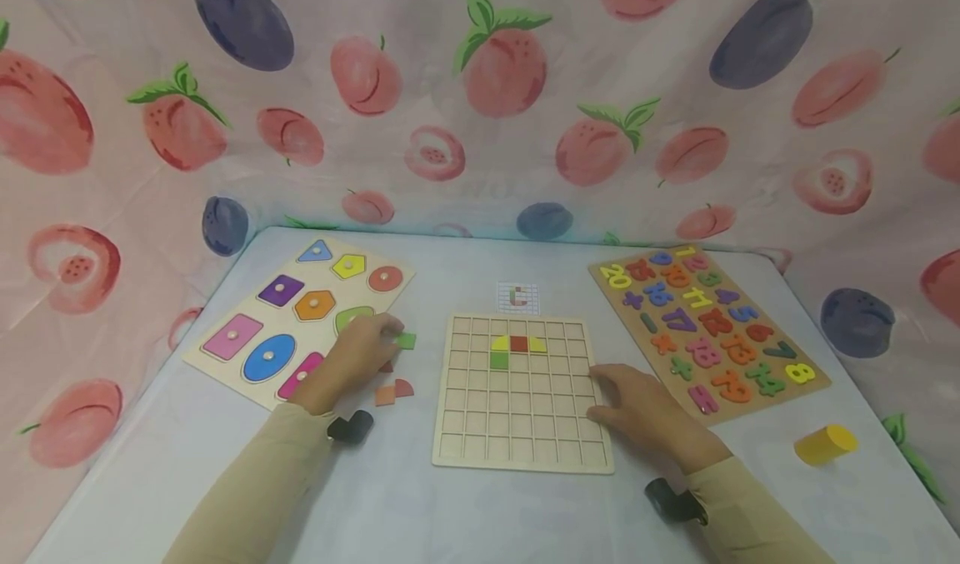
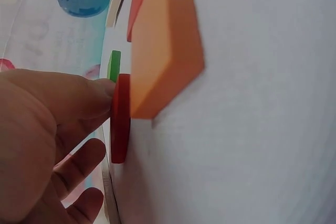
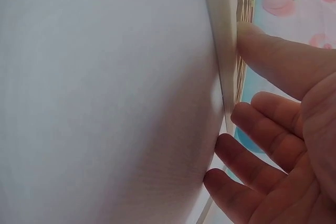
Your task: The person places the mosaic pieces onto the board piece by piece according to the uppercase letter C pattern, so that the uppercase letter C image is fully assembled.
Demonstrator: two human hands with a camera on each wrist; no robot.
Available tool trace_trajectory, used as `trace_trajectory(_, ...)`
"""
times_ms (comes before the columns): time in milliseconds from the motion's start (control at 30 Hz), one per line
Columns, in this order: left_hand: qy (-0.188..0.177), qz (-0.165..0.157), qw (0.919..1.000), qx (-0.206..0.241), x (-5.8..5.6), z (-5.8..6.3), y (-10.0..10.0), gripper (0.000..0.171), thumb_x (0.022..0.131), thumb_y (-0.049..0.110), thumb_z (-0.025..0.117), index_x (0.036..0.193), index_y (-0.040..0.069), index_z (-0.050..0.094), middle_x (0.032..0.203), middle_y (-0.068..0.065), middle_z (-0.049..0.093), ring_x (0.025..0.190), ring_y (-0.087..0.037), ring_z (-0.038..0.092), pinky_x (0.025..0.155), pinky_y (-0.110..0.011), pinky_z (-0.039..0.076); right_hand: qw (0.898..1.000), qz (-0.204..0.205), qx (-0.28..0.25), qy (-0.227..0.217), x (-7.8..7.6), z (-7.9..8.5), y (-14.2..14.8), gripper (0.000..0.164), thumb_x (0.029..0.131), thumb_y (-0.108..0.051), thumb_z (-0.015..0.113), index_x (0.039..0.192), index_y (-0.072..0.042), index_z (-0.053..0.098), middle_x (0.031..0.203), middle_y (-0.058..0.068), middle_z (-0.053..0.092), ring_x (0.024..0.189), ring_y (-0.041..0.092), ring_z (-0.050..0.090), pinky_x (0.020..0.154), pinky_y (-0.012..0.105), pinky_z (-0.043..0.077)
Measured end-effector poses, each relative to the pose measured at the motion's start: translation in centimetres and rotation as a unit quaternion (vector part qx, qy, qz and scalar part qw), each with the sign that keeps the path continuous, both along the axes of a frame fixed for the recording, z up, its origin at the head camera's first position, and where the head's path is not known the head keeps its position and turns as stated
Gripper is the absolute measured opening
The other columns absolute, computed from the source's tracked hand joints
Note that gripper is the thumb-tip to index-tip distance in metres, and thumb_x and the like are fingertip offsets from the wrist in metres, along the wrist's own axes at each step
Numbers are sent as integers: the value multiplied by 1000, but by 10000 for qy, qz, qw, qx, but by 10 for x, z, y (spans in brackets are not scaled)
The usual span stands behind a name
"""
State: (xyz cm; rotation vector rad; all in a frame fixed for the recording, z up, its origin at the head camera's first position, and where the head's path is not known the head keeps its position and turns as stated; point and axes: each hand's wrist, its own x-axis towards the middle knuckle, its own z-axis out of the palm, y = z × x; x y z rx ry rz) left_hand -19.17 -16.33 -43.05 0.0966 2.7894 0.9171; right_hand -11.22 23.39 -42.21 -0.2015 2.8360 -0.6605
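Observation:
My left hand pinches the end of a green square tile between thumb and index finger, low over the white table. Beside its fingertips in the left wrist view lie a dark red piece and an orange square tile. A wooden grid board lies flat in the middle. On it sit a red square, a green square and two yellow curved-edge pieces. With relaxed, spread fingers, my right hand touches the board's right edge; its thumb rests against the rim.
A small pattern card lies behind the board. A knobbed shape puzzle is at left, partly under my left arm. At right are a number puzzle and a yellow cylinder. A fruit-print cloth hangs behind the table.

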Motion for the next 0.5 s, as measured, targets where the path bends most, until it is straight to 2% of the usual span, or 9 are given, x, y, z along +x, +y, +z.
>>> trace_trajectory(133,-26,16,10000,-4,0,0,1,37,94,14,69,130,9,64,105,-8,60,67,-17,62,80,-38,52,10000,19,-3,7,0,0,0,64,87,-28,78,140,-2,53,143,19,52,136,42,42,109,58,33)
trace_trajectory(367,218,-149,9996,-110,1,-1,0,36,92,17,71,126,7,65,112,-9,60,91,-22,57,85,-40,52,10000,47,-14,18,0,1,0,64,87,-27,78,140,-2,54,143,20,52,135,42,42,109,58,33)
trace_trajectory(500,304,-201,9993,-39,1,-2,2,35,91,16,71,125,7,65,109,-8,62,89,-23,59,78,-37,54,9999,82,-4,61,0,1,0,63,87,-27,78,139,-2,54,142,20,53,135,42,43,108,58,33)
